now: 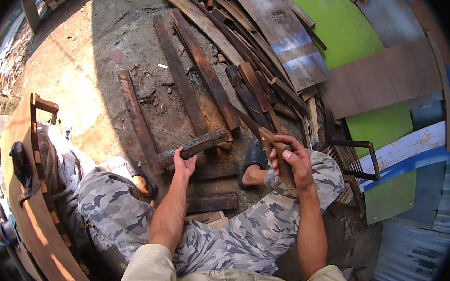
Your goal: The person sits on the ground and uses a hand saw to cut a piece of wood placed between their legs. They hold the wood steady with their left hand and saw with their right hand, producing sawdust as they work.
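A short, dark, weathered piece of wood (204,142) lies across the near ends of longer planks on the ground. My left hand (185,163) grips it from the near side, left of its middle, fingers curled up against it. Raised over my right knee, my right hand (295,162) is closed around a wooden-handled tool (284,174). From its far end a narrow dark strip, like a blade, points away to the upper left; its kind is hard to make out. Between my feet lie short dark wood blocks (212,202).
Long brown planks (177,73) stretch away ahead on the rough ground. Stacked boards (238,39) and green panels (326,21) cover the right side. A dark frame (372,160) stands beside my right knee. At left, a curved wooden board (45,234) rises near my leg.
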Demonstrator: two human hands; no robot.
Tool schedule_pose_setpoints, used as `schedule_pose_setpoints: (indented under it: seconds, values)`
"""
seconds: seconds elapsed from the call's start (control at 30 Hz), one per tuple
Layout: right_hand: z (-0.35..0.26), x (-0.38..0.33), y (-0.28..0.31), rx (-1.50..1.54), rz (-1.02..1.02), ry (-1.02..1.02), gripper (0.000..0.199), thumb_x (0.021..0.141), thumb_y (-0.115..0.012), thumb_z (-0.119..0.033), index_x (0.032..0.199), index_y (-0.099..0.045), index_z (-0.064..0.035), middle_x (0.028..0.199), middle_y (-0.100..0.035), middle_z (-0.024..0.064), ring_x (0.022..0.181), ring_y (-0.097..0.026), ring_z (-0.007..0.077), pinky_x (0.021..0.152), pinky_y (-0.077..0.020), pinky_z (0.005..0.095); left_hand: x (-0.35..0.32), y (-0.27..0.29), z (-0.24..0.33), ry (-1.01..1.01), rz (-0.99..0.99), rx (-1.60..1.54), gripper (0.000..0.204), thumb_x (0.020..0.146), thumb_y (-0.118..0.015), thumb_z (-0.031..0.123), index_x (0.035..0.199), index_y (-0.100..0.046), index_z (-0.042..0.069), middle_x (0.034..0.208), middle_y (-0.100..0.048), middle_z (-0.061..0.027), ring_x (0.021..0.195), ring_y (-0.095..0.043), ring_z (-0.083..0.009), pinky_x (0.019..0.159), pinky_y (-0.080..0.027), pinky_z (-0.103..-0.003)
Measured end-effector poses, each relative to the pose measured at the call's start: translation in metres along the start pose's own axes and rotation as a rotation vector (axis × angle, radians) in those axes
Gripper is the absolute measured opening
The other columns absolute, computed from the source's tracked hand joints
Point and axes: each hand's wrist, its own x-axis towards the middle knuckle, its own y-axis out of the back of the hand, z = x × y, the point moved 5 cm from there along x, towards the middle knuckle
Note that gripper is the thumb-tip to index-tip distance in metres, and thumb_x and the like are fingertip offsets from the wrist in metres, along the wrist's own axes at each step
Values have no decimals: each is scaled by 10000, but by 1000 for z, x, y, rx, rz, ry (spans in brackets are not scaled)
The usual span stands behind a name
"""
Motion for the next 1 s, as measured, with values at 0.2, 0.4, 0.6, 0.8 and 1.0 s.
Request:
schedule_pose_setpoints:
  seconds: [0.2,0.4,0.6,0.8,1.0]
  values:
    - [3,-4,-3,-44,-16,-67,406,988,-499,-91,1376,-503,28,1049,-629,136,749,-615,124,626,-529,240,-1,-9,-1,-40,143,148,508,857,-743,440,1195,-589,93,1211,-625,-105,1062,-657,-284,961,-559,-406]
    - [18,-8,-13,-92,-7,-138,461,977,-478,-128,1417,-464,10,1012,-616,119,693,-587,117,581,-511,260,4,-14,17,-1,275,415,838,817,-725,681,1365,-506,85,1275,-588,-121,1013,-658,-330,743,-641,-374]
    - [32,-20,-17,-276,43,-150,506,991,-488,-132,1479,-438,-3,912,-625,95,630,-581,97,560,-497,254,-31,-31,10,72,377,781,940,826,-552,831,1374,-566,67,1196,-679,-202,840,-711,-323,696,-632,-360]
    - [15,-14,-36,-462,26,-60,533,964,-507,-156,1469,-457,7,881,-648,77,675,-592,96,609,-506,260,-64,-60,21,-720,299,1810,632,937,-600,607,919,-743,-8,773,-716,-154,786,-697,-365,831,-539,-448]
    - [10,-12,-29,-605,62,63,532,954,-509,-138,1463,-462,10,828,-631,66,682,-593,94,648,-495,261,-88,-114,12,-1428,35,2137,524,873,-733,316,1338,-583,125,1275,-597,-162,1235,-556,-329,997,-452,-450]
